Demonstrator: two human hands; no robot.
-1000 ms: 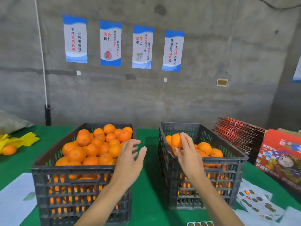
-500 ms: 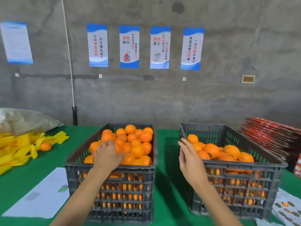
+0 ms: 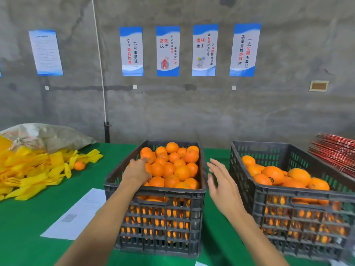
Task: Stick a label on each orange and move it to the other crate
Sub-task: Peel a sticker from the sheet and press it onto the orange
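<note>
The left hand [image 3: 136, 172] reaches onto the oranges [image 3: 169, 166] heaped in the near crate [image 3: 159, 225]; I cannot tell its grip. The right hand [image 3: 222, 187] hovers spread and empty, between that and the other crate [image 3: 299, 217], on a green desk [image 3: 28, 223] under wall posters [image 3: 189, 50].

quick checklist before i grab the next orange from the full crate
1. Left hand over the pile in the left crate: ok, it lies on the oranges at the crate's left side.
2. Grip on an orange: cannot tell, the fingers are hidden behind the back of the hand.
3. Right hand free: ok, open and empty between the crates.
4. Label ready: not ok, no sticker shows on either hand and no label sheet is in view.
5. Room in the right crate: ok, its oranges sit below the rim at the back.
6. Stray orange by the yellow wrappers: not ok, it lies outside both crates.
</note>
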